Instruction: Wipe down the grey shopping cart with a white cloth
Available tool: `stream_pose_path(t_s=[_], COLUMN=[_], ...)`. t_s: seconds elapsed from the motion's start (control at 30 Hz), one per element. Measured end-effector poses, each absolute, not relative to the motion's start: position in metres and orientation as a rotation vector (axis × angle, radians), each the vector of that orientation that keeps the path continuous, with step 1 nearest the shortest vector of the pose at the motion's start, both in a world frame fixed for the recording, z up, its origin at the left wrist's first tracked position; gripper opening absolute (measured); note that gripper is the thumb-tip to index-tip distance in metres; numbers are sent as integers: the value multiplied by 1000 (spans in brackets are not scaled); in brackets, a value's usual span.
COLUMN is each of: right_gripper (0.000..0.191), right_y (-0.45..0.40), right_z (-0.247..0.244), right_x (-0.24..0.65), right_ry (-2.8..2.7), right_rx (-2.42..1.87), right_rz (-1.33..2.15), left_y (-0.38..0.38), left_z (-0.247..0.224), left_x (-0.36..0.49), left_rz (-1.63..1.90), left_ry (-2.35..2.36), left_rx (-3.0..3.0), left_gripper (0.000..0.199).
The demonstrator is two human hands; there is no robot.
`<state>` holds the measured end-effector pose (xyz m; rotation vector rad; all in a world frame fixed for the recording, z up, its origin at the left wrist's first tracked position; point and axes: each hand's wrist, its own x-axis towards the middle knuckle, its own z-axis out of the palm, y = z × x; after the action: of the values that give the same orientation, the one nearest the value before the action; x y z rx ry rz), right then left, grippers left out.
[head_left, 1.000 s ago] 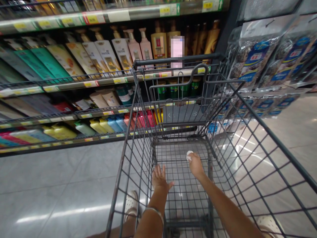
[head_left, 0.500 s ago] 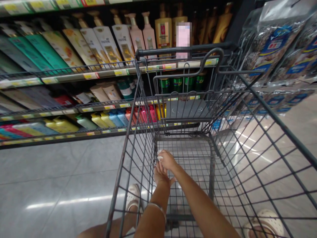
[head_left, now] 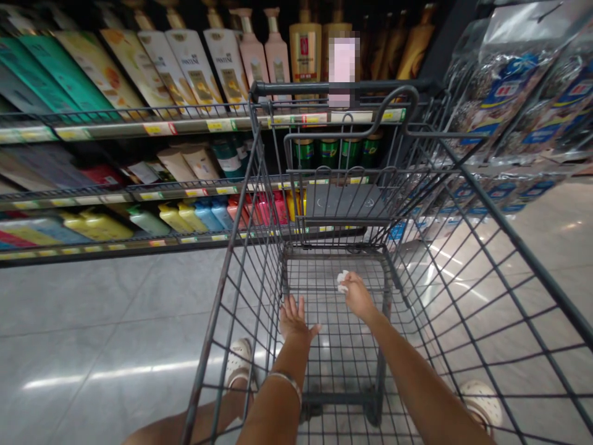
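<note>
Paired hands at work inside a wire shopping cart point(head_left: 343, 352). The right hand point(head_left: 359, 295) grasps a small white wad point(head_left: 342, 281), pinched between thumb and fingers; the wad projects from the hand's left side, above the mesh floor toward its far edge. The left hand point(head_left: 293, 318) is released and bears nothing: its fingers are spread, with the thumb pointing right, near the left edge of the floor. The two hands are apart. Whether either touches the wires cannot be told. A pale band point(head_left: 287, 382) encircles the left forearm.

At the cart's far end, a grey panel point(head_left: 345, 201) stands below the dark handle bar point(head_left: 296, 89). Light-coloured perforated shoes are visible through the mesh, one point(head_left: 239, 358) beyond the left wall and one point(head_left: 482, 402) beyond the right. Behind the cart, shelves carry pump bottles point(head_left: 194, 68) along an upper row, with green containers point(head_left: 328, 153) on the level beneath, toward its right end. Clear packs point(head_left: 504, 108) hang at the right.
</note>
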<state>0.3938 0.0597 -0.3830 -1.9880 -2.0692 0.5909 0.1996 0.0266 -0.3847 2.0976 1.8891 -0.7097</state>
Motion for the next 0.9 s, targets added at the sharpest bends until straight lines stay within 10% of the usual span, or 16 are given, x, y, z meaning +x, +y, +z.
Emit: stream_pose_path(t_s=[0.43, 0.73, 0.9], right_gripper=[36, 19, 60], right_y=[28, 8, -16], right_z=[-379, -375, -369], right_x=[462, 397, 348], right_ry=[-1740, -2040, -2250], right_rx=[-2514, -2117, -1731], right_rz=[373, 594, 716], left_y=[30, 32, 32], left_z=[-381, -380, -377], left_x=[202, 202, 203], left_rz=[-654, -680, -712], left_ry=[1887, 1883, 1873], left_rx=[2060, 2065, 2054], left_gripper=[89, 86, 85])
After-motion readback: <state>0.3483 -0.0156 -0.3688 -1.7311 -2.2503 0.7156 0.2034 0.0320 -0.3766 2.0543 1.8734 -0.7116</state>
